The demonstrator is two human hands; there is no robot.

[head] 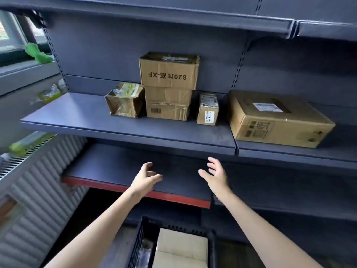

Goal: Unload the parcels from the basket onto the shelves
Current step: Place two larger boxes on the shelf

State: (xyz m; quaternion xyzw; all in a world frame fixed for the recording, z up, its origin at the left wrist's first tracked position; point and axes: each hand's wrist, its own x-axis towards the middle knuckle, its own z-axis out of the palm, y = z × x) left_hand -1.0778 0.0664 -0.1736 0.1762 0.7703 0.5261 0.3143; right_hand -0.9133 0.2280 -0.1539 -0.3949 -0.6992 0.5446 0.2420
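Observation:
A dark plastic basket sits low at the bottom centre, with pale cardboard parcels inside. My left hand and my right hand hover empty with fingers apart, in front of the lower shelf, above the basket. On the middle shelf stand several cardboard parcels: a crumpled box, a printed box stacked on another box, a small box, and a large flat box to the right.
The upper shelf overhangs the parcels. A ribbed radiator and a window sill with green items lie to the left. The lower shelf has a red front edge.

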